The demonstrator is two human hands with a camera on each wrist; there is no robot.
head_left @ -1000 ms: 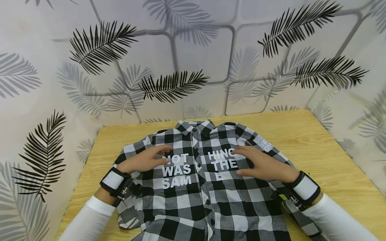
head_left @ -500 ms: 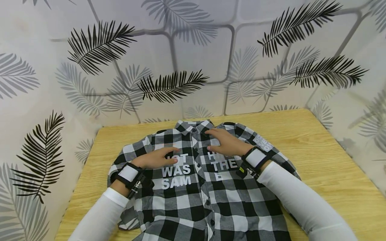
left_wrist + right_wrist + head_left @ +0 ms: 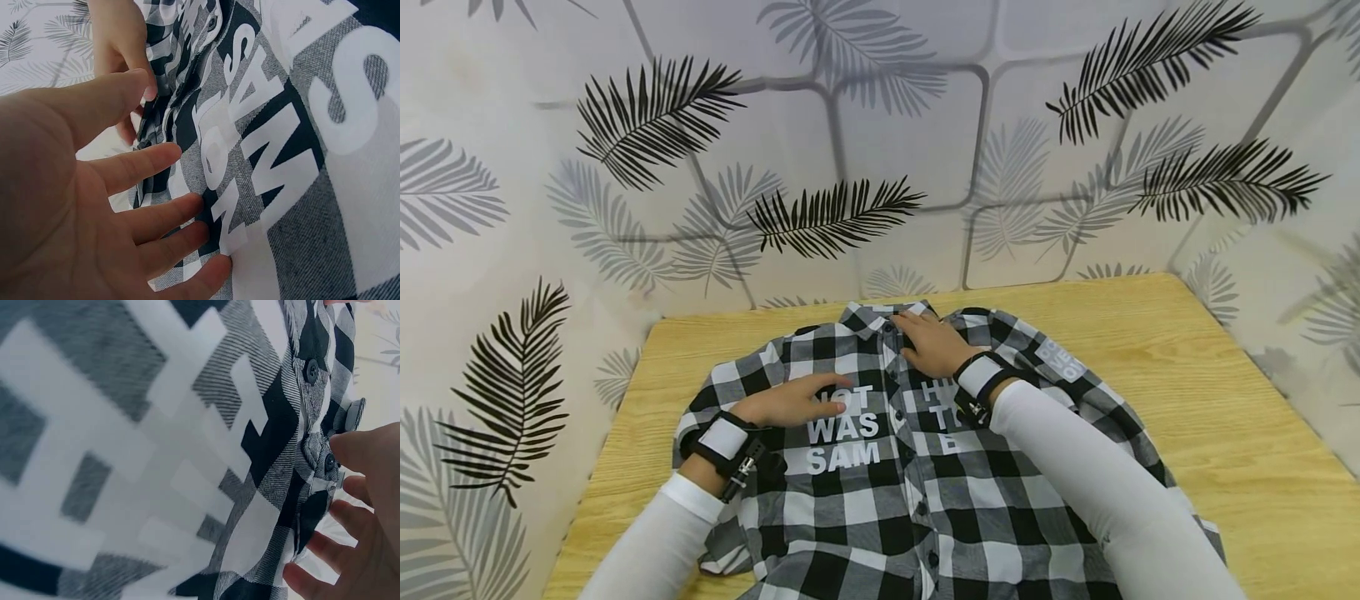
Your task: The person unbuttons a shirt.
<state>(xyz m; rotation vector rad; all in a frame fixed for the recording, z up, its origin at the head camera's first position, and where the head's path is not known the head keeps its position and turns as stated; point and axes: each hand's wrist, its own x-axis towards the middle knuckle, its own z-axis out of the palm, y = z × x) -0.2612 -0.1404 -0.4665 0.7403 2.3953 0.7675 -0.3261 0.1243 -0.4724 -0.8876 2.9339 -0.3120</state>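
A black, white and grey checked button-up shirt (image 3: 827, 517) lies front up, its collar (image 3: 861, 321) toward the wall. White block letters (image 3: 842, 429) cover both sides of its chest. My right hand (image 3: 936, 346) is at the right side of the collar, fingertips near the top button. In the right wrist view, the thumb (image 3: 356, 450) is beside the button placket (image 3: 311, 372) and the fingers are loosely bent, gripping nothing that I can see. My left hand (image 3: 790, 402) is over the left chest lettering, its fingers spread and relaxed in the left wrist view (image 3: 106, 181).
The wooden table (image 3: 1217, 400) extends to both sides of the shirt. A pale wall (image 3: 902, 125) with leaf patterns stands behind it. The shirt's right sleeve (image 3: 1120, 417) runs partly beneath my right forearm (image 3: 1097, 475).
My right hand has moved left and farther up, from the right chest lettering to the collar. My left hand has shifted slightly right over the lettering. The shirt has stayed mostly in place.
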